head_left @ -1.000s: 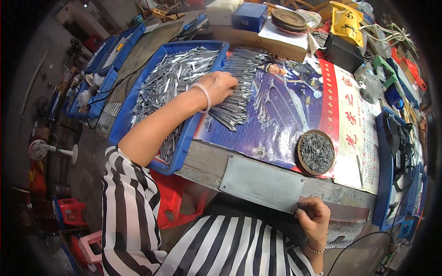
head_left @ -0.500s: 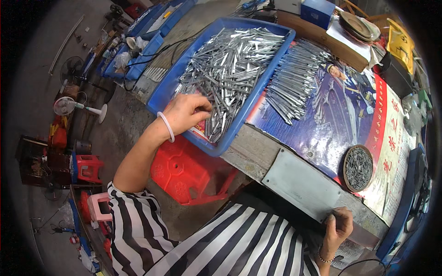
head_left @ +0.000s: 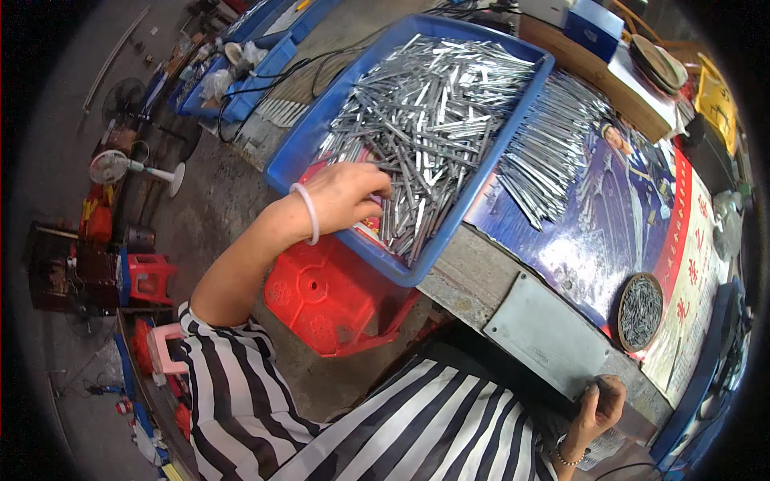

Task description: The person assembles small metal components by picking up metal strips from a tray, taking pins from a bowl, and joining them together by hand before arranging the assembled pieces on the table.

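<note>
A blue plastic tray [head_left: 491, 172] holds a heap of thin, silvery metal strips [head_left: 433, 104]. At its near-left end my left hand [head_left: 346, 196] reaches over the rim, with a pale bangle on the wrist. Its fingers are curled at the edge of the heap, and what lies between them is hidden. My right hand [head_left: 603, 403], wearing a beaded bracelet, rests by the near corner of a flat grey metal plate [head_left: 549, 333]. Thumb and fingers are pressed together there; whether they hold a small thing I cannot make out.
More strips [head_left: 545, 152] lie in a row on a printed poster [head_left: 597, 248] right of the tray. A round bowl [head_left: 642, 313] of small metal pieces stands near the plate. Below the tray is a red plastic stool [head_left: 313, 301]. A blue box [head_left: 593, 28] sits at the back.
The view has shifted, so the table appears farther right. My left hand stays at the tray's near-left end, its fingers slightly changed. My right hand remains by the plate's corner.
</note>
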Tool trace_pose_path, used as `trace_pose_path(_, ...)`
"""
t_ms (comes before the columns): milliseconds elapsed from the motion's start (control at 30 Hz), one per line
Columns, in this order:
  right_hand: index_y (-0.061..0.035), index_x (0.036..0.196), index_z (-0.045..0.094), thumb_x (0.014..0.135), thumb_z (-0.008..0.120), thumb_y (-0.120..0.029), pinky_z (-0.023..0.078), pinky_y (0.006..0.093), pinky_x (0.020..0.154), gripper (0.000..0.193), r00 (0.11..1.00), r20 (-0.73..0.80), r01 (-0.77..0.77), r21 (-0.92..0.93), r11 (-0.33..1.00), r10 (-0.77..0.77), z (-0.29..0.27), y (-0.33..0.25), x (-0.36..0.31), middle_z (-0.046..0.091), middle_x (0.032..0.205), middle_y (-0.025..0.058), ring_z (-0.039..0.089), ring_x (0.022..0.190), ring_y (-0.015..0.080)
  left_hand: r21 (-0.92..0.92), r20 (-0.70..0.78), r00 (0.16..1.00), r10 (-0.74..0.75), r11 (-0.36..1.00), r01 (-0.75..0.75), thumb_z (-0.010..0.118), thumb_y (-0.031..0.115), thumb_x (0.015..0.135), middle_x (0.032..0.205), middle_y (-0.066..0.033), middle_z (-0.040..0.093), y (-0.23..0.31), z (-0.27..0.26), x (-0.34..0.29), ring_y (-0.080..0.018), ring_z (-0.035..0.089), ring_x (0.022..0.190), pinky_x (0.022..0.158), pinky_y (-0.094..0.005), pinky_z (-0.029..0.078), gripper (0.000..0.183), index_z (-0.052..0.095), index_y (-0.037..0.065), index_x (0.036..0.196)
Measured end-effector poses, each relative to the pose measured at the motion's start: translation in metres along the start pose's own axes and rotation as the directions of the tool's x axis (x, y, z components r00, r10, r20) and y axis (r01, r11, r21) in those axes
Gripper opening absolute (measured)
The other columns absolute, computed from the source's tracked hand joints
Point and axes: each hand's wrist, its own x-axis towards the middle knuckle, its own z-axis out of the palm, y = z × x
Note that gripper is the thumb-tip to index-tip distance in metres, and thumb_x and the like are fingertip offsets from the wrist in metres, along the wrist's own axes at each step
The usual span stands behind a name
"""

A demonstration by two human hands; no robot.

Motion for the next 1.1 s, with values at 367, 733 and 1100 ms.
trace_pose_path(367, 0.0013, 0.093, 0.054, 0.084, 0.056, 0.002, 0.04, 0.0239, 0.067, 0.01, 0.997, -0.064, -0.044, -0.104, 0.994, 0.038, 0.004, 0.0, 0.0, 0.053, 0.086, 0.007, 0.049, 0.076, 0.013, 0.033, 0.315, 0.944, -0.094, 0.996, 0.088, 0.072, 0.015, 0.073, 0.08, -0.013, 0.065, -0.017, 0.005, 0.01, -0.0317, 0.064, 0.078, 0.068, -0.0409, 0.049, 0.022, 0.059, 0.003, 0.084)
trace_pose_path(733, 0.002, 0.098, 0.055, 0.087, 0.055, 0.002, 0.042, 0.0222, 0.071, 0.012, 0.999, -0.034, 0.025, -0.158, 0.987, -0.03, 0.001, 0.002, -0.001, 0.054, 0.094, 0.0064, 0.05, 0.08, 0.0113, 0.415, 0.315, 0.757, 0.573, 0.634, -0.652, 0.054, 0.018, 0.082, 0.102, -0.0027, 0.054, -0.027, -0.008, 0.026, -0.0176, 0.058, 0.082, 0.07, -0.0337, 0.047, 0.028, 0.053, 0.014, 0.11)
trace_pose_path(1100, 0.0012, 0.1, 0.055, 0.088, 0.053, 0.004, 0.043, 0.0218, 0.071, 0.013, 1.0, 0.008, -0.013, -0.087, 0.996, 0.013, -0.01, 0.007, -0.007, 0.054, 0.095, 0.0064, 0.051, 0.08, 0.0108, 0.342, 0.333, 0.581, 0.743, 0.479, -0.809, 0.053, 0.019, 0.083, 0.098, -0.0024, 0.053, -0.034, 0.003, 0.032, -0.0143, 0.055, 0.081, 0.067, -0.0281, 0.044, 0.028, 0.052, 0.014, 0.11)
